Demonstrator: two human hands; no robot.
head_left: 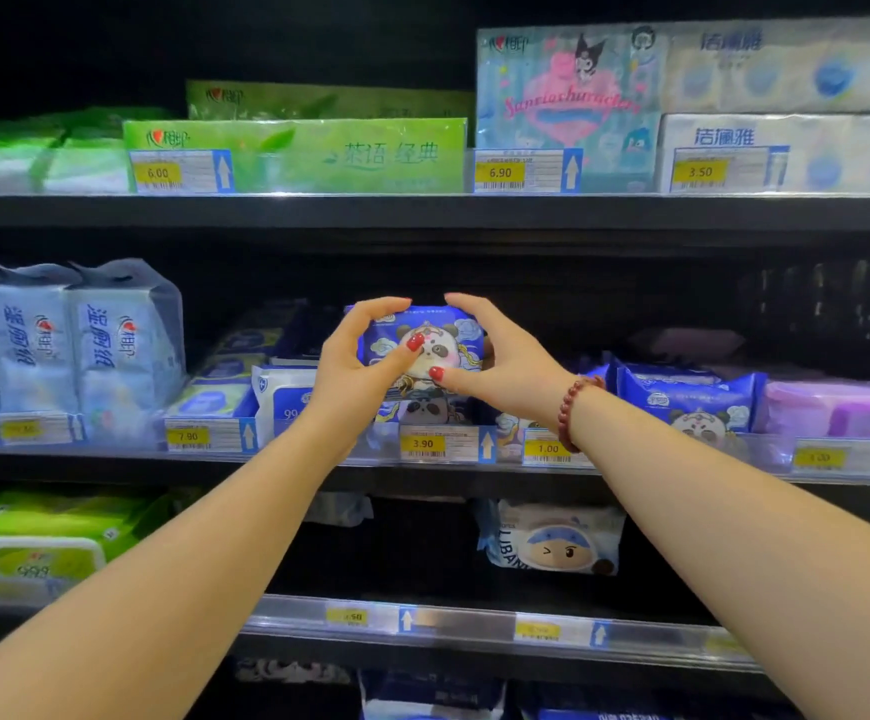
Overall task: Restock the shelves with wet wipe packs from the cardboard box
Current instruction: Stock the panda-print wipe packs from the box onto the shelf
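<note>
Item: blue wet wipe pack [443, 345], bearing a cartoon panda and white clouds, is standing upright directly above the yellow 3.90 price tag [422, 444]. Left hand [355, 366] and right hand [505, 361] are gripping its sides, thumbs pressing on its face. The 7.90 tag [189, 436] and 1.00 tag [547, 449] are flanking the 3.90 price tag.

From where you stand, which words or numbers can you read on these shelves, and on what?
"6.00": left top-shelf tag
"茶语 经典": green pack
"Sanriocharacters": pastel pack
"6.90": middle top-shelf tag
"3.50": right top-shelf tag
"7.90": left middle-shelf tag
"3.90": centre middle-shelf tag
"1.00": neighbouring tag, to its right
"LIBAN", cut off: cartoon-face pack
Too blurred: panda pack lettering, bottom-shelf tags.
</note>
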